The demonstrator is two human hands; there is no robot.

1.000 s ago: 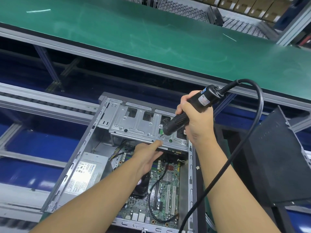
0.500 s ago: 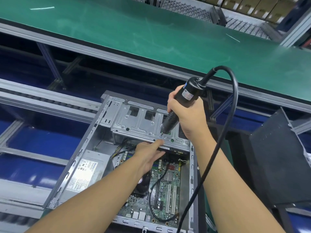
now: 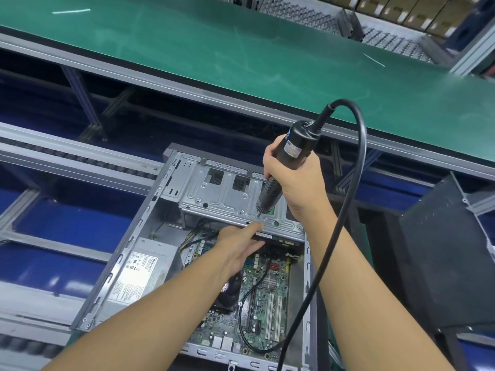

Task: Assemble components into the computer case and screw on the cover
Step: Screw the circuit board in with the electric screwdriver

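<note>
Over the open computer case [image 3: 126, 253], which is lying flat on a grey metal line frame, the right hand [image 3: 297, 183] is gripping the electric screwdriver [image 3: 292, 153]. Its fingers are wrapping fully round the barrel and setting the bit on a screw [image 3: 258, 216] in the drive cage [image 3: 227, 199]. The left hand [image 3: 241, 245] is bracing the cage's front edge with straight fingers, holding nothing. Doing this well likely means keeping the tool square, pressing steadily, and keeping the cord [image 3: 359, 156] off the motherboard [image 3: 270, 298]. A green conveyor belt [image 3: 241, 49] is stretching behind. A dark panel [image 3: 442, 250], possibly the cover, is sitting at the right.
</note>
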